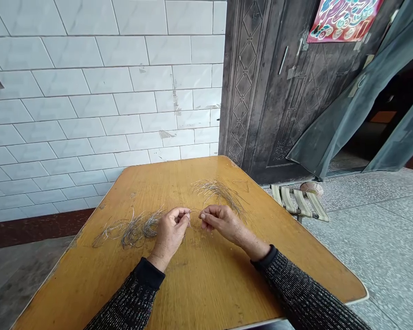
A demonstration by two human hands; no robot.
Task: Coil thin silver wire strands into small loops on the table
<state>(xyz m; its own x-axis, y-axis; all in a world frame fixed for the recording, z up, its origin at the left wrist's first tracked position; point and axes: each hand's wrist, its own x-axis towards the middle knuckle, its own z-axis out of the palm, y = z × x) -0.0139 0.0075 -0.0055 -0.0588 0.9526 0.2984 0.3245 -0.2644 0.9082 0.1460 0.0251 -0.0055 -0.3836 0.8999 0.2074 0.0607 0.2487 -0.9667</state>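
Above the middle of the wooden table [206, 284], my left hand [172, 229] and my right hand [222, 222] face each other, a small gap between their fingertips. Each is closed in a pinch on a thin wire [194, 210], which shows as a fine line across the gap. Left of my left hand lie tangled coils of thin grey wire [132, 231], one coil right beside it. Beyond my right hand a loose bundle of straighter wire pieces [222, 190] is spread on the tabletop. The wire's ends are too fine to make out.
A white tiled wall [124, 91] stands behind the table. At the back right are a dark carved door [261, 91] and a grey-green curtain [358, 101]. A low strap stool [298, 201] stands by the table's right edge, a round object [311, 188] behind it.
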